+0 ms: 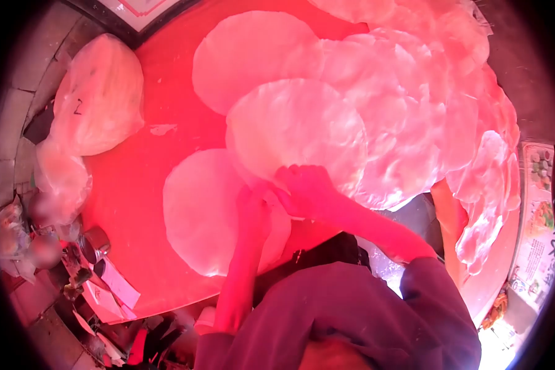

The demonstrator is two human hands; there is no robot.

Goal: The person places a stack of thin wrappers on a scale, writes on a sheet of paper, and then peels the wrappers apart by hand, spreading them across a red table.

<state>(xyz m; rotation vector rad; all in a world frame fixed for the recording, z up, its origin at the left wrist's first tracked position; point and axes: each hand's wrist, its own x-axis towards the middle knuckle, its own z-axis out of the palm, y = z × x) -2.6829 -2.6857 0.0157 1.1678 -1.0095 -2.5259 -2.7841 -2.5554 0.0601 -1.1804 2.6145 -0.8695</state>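
Several thin round flatbreads lie on a red-topped table. The middle flatbread (293,126) overlaps a second flatbread (197,206) below it and another flatbread (253,55) above it. At its near edge, my right hand (308,192) is closed with the fingers curled over the rim. Close beside it, my left hand (253,208) pinches the same edge, above the lower flatbread. The fingertips are partly hidden, and strong pink light blurs the detail.
A large pile of overlapping flatbreads (401,111) covers the right side, some hanging over the edge. A stuffed plastic bag (98,92) stands at the left of the red table (160,160). A metal cup (94,245) and papers (118,283) sit at the near left corner.
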